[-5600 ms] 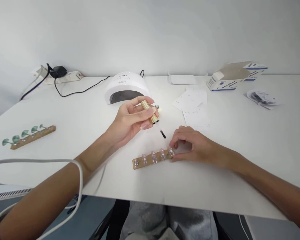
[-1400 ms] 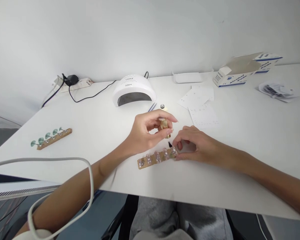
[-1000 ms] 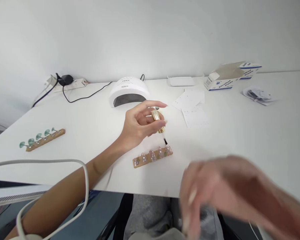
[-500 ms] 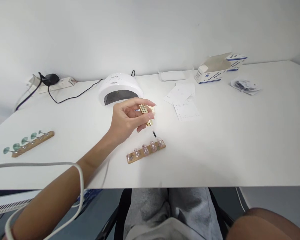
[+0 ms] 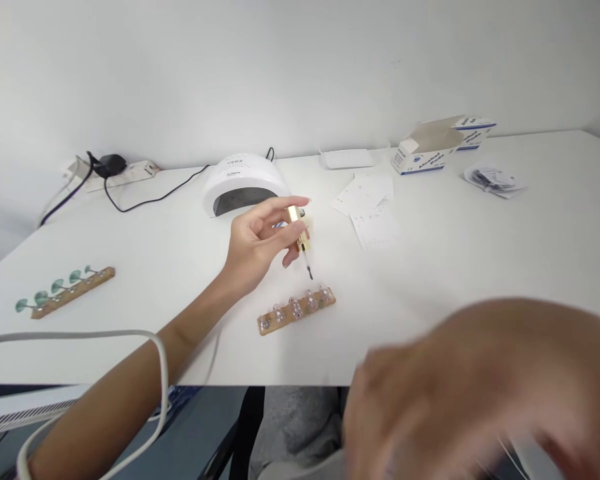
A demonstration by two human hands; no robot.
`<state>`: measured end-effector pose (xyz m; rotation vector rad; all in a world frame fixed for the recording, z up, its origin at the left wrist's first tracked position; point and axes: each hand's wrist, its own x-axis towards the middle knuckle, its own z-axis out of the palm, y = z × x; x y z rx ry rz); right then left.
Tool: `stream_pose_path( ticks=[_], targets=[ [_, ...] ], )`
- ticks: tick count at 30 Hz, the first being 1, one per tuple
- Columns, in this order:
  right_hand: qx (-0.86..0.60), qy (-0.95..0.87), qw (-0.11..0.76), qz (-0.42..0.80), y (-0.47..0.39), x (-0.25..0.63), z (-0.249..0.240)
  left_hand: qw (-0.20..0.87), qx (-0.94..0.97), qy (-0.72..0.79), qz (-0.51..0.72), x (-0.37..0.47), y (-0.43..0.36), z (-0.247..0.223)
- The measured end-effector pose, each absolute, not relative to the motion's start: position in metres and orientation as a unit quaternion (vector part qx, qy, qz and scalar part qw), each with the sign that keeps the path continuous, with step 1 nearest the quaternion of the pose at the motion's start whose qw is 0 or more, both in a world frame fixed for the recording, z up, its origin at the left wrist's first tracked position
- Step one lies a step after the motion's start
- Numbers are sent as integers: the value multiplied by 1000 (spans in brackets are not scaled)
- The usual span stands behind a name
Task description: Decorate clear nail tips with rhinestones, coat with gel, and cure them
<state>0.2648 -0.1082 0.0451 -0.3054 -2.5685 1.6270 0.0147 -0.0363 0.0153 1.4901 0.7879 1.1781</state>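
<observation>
My left hand [image 5: 265, 237] pinches a gold cap [image 5: 300, 233] with a small dark-tipped brush [image 5: 309, 267] pointing down. The brush tip hangs just above the right end of a wooden strip [image 5: 280, 326] that carries several clear, pinkish nail pieces [image 5: 295, 308]. At the lower right, close to the camera, my right hand [image 5: 395, 407] is blurred by motion, and its fingers cannot be made out. Partly hidden behind my left hand's fingers is a pale object. Farther left lies another wooden strip [image 5: 75, 292] with several green stands on it.
A white lamp [image 5: 245, 175] stands behind my left hand, with a power strip [image 5: 130, 177] to its left. Papers [image 5: 373, 223], a white tray [image 5: 349, 159], an alcohol pad box [image 5: 425, 157] and a packet pile [image 5: 493, 180] lie right. A white cable [image 5: 130, 333] crosses my left forearm.
My right hand has risen into view at the lower right. The gold cap and brush are now more upright in my left hand. The whole view has shifted slightly.
</observation>
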Motion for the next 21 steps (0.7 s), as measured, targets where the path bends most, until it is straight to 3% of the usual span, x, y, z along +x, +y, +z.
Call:
stream_pose_path(
  ticks=[4, 7, 16, 21],
  targets=[
    [-271, -772, 19, 574, -41, 257, 49, 482, 623, 342, 512, 17, -38, 13],
    [-356, -784, 72, 503, -30, 253, 23, 469, 639, 350, 499, 17, -40, 14],
    [-327, -844, 174, 389, -56, 227, -20, 454, 690, 367, 428, 21, -56, 14],
    [-328, -848, 174, 379, -52, 227, -28, 418, 729, 358, 406, 25, -63, 12]
  ],
)
